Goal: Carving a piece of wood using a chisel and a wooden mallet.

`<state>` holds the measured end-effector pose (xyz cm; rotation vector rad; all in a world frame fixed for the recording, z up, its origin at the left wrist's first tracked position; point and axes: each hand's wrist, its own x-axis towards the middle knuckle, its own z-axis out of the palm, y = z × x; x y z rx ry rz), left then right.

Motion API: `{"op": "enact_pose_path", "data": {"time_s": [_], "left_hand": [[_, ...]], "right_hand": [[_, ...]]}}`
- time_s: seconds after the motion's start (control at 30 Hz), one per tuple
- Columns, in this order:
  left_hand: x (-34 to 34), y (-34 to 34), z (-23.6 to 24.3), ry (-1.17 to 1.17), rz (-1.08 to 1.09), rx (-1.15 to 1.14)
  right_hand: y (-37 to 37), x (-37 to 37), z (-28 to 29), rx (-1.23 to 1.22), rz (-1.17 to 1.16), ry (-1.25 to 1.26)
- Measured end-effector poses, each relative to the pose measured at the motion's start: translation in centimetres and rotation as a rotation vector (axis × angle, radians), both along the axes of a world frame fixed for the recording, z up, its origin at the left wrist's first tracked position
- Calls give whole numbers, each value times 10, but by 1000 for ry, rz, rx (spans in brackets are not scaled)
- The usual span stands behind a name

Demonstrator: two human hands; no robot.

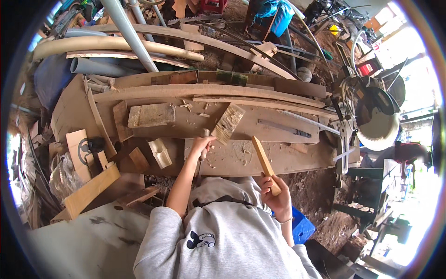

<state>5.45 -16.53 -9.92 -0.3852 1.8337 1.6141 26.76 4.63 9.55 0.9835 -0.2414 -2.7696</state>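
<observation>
Head view: left hand (202, 145) grip pinching wood block (227, 123); right hand (277, 197) grip clasping wooden stick (263, 160).

Lower end of wooden stick (263, 160) hidden inside right hand (277, 197); left hand (202, 146) fingertips obscured behind small tool handle; far clutter blurred.

An open-air woodworking shop: long curved planks (204, 90) and offcuts across a chip-strewn counter (241, 156), a mitre saw (371, 111) at three o'clock, pipes (130, 32) stacked at eleven o'clock, bare dirt floor (320, 186).
</observation>
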Motion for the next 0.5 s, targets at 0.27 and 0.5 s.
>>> {"op": "enact_pose_path", "data": {"time_s": [0.27, 0.5], "left_hand": [[-16, -4, 58, 454, -5, -291], [-23, 1, 101, 759, 3, -398]], "right_hand": [[40, -2, 2, -103, -53, -2], [53, -13, 8, -148, -62, 17]]}}
